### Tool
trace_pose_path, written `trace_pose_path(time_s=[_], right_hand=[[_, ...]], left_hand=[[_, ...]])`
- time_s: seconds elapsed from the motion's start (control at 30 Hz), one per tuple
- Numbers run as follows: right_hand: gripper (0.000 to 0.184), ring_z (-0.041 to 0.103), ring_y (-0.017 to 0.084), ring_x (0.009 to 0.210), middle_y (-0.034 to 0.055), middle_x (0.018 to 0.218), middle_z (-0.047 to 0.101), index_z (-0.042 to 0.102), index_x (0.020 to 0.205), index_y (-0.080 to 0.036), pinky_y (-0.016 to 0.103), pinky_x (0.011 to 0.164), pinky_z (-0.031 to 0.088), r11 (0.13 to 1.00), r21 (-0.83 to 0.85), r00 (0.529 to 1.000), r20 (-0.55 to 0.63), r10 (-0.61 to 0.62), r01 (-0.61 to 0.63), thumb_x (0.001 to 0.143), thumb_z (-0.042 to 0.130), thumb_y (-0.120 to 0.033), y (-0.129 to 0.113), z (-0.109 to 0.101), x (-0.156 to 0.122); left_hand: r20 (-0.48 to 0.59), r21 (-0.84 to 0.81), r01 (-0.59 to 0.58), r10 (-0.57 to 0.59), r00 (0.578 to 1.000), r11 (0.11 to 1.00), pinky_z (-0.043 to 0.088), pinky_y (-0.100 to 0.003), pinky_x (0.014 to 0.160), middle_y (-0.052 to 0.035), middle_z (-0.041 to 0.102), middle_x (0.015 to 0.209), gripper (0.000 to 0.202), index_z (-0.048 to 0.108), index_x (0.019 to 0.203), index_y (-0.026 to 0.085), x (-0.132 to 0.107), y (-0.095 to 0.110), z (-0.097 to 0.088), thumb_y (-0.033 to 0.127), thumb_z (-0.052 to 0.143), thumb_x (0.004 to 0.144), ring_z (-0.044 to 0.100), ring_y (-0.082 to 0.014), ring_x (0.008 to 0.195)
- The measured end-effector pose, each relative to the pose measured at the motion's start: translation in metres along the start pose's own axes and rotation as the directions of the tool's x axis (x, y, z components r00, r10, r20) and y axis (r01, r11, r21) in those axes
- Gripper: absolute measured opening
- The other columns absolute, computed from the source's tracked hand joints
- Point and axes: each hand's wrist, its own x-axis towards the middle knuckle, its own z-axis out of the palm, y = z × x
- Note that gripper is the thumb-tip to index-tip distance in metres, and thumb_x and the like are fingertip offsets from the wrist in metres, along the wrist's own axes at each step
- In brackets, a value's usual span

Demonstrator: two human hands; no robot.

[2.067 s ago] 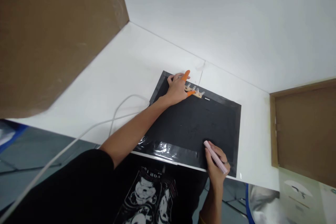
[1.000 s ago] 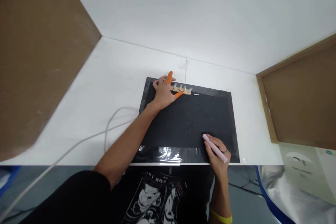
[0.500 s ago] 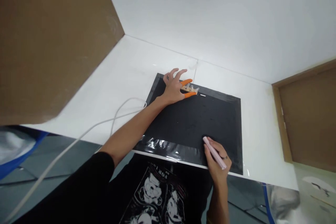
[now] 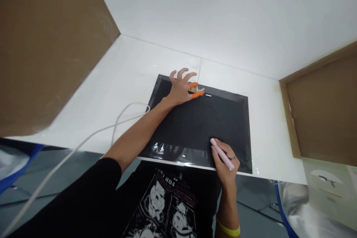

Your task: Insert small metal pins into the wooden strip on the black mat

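Note:
My left hand (image 4: 180, 90) reaches over the far edge of a black mat (image 4: 192, 126), with orange covers on its thumb and index finger. Those two fingertips are apart, on either side of a small clear plastic piece (image 4: 201, 90) on a little wooden strip (image 4: 192, 90). Whether they touch the piece I cannot tell. The other fingers are spread and raised. Near the mat's front edge, my right hand (image 4: 227, 165) is wrapped round a pale pink pen-like stick (image 4: 222, 154). A small white bar (image 4: 208, 95) lies on the mat, right of the strip.
A white cable (image 4: 92, 134) runs over the white table (image 4: 267, 134) and off its front left. A tall brown panel (image 4: 55, 52) stands at the left and a brown framed panel (image 4: 323, 104) at the right. A white wall (image 4: 223, 18) closes the back.
The view has shifted slightly, so everything appears further left and up. My left thumb and index finger have moved a little right along the strip and closer together. My right hand keeps its grip.

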Motion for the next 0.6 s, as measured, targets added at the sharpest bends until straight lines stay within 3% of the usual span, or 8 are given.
trace_pose_path(time_s=[0.2, 0.4, 0.6], right_hand=[[0.025, 0.073, 0.019, 0.104, 0.0072, 0.112, 0.075, 0.067, 0.112, -0.021, 0.033, 0.092, 0.06, 1.0, 0.011, 1.0, 0.003, -0.011, 0.011, 0.089, 0.073, -0.015, 0.003, 0.001, -0.003], [0.025, 0.073, 0.018, 0.105, 0.0066, 0.114, 0.074, 0.067, 0.111, -0.021, 0.031, 0.094, 0.059, 1.0, 0.002, 1.0, 0.015, -0.004, 0.004, 0.089, 0.073, -0.013, 0.002, 0.0, -0.003], [0.028, 0.073, 0.019, 0.104, 0.0066, 0.113, 0.074, 0.066, 0.112, -0.021, 0.032, 0.091, 0.061, 1.0, -0.001, 1.0, 0.017, -0.026, 0.026, 0.087, 0.075, -0.011, 0.003, -0.001, -0.004]], left_hand=[[-0.006, -0.083, -0.064, 0.064, 0.998, 0.994, 0.005, -0.066, 0.117, -0.0077, 0.064, 0.137, 0.019, 0.077, 0.094, 0.026, -0.006, 0.0, 0.0, 0.042, 0.067, 0.088, 0.039, -0.0409, 0.142], [-0.074, -0.053, -0.092, 0.088, 0.993, 0.994, 0.01, -0.066, 0.115, -0.0073, 0.065, 0.137, 0.015, 0.075, 0.096, 0.028, -0.011, 0.001, -0.003, 0.039, 0.067, 0.089, 0.042, -0.039, 0.14], [-0.042, -0.049, -0.193, 0.191, 0.981, 0.98, 0.017, -0.06, 0.11, -0.0067, 0.068, 0.134, 0.018, 0.073, 0.092, 0.024, -0.018, 0.018, -0.009, 0.041, 0.071, 0.089, 0.048, -0.0364, 0.136]])
